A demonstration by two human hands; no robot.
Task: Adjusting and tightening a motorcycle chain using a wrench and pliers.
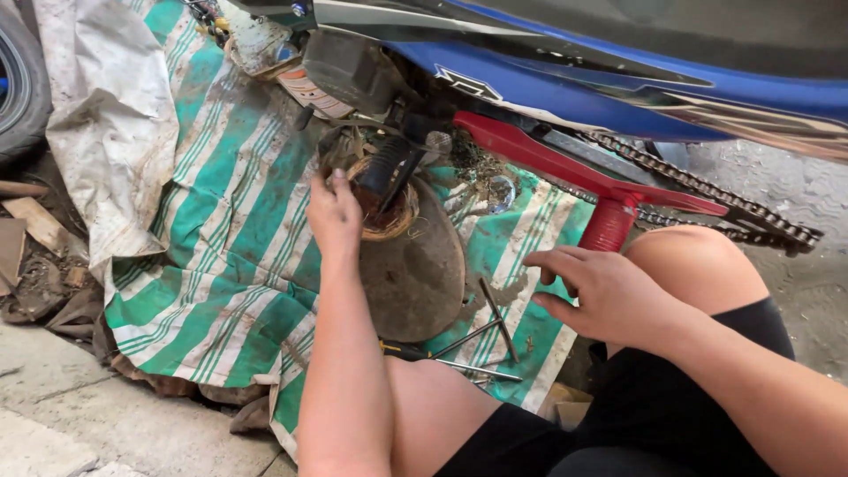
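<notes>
A blue motorcycle body (618, 79) spans the top of the frame above a green-and-white striped tarp (221, 203). At centre, the left hand (334, 216) presses curled fingers on a rusty round engine cover (411, 256), steadying it. The right hand (601, 296) hovers open and empty, centre right, over thin metal rod tools (495, 331).

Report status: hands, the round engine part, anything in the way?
Left hand on the rusty round part, fingers at its rim. Right hand open, hovering near knee. Loose metal rods lie beside it on striped tarp.
</notes>
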